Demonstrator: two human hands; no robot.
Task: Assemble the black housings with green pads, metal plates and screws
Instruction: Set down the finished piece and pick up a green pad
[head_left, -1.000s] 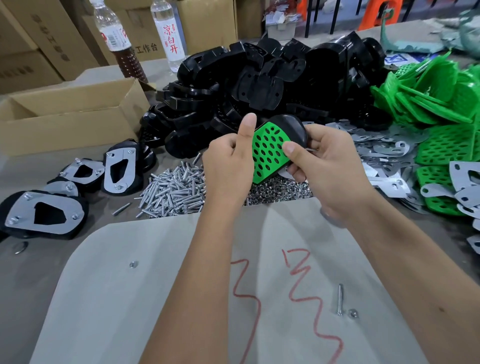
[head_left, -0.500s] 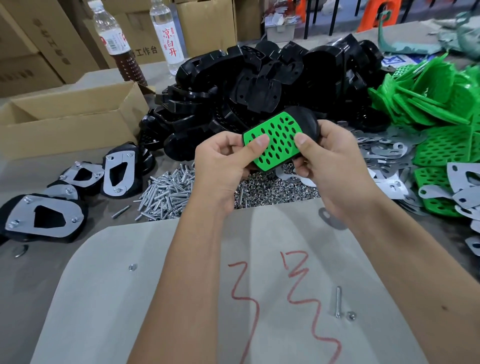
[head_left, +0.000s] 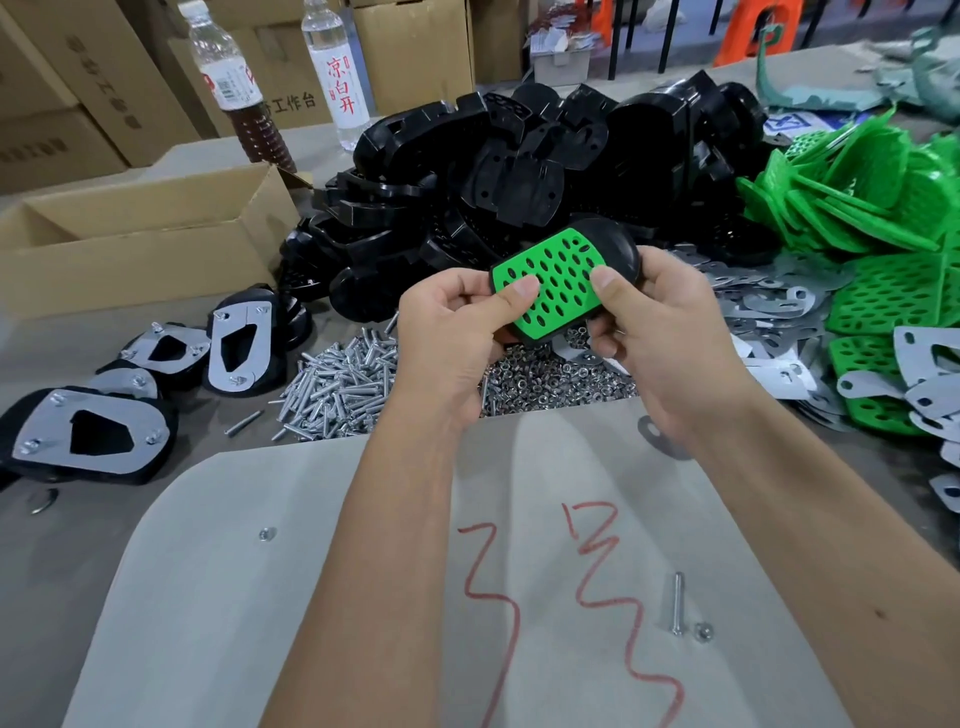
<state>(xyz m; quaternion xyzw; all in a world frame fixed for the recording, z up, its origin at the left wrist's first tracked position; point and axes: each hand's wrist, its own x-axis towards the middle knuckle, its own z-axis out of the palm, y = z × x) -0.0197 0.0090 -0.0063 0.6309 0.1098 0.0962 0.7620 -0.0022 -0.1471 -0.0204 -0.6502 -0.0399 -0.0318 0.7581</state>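
Observation:
Both my hands hold one black housing (head_left: 615, 249) with a perforated green pad (head_left: 558, 283) on its upper face, above the heaps of screws. My left hand (head_left: 452, 332) grips its left end, thumb pressed on the pad. My right hand (head_left: 660, 322) grips the right side, thumb on the pad too. Behind lies a big pile of black housings (head_left: 519, 176). Loose green pads (head_left: 872, 208) are heaped at the right, with metal plates (head_left: 769, 312) beside them. Screws (head_left: 343, 384) and nuts (head_left: 550, 382) lie in heaps below my hands.
Several finished housings with metal plates (head_left: 88, 431) lie at the left. An open cardboard box (head_left: 140, 234) stands behind them, with two bottles (head_left: 337, 73) further back. A grey board (head_left: 332, 597) with red scribbles carries a loose screw (head_left: 677, 603) and nut (head_left: 704, 631).
The housing with the green pad has turned from steeply tilted to lying nearly flat, pad facing up. My left thumb has come down from pointing up onto the pad.

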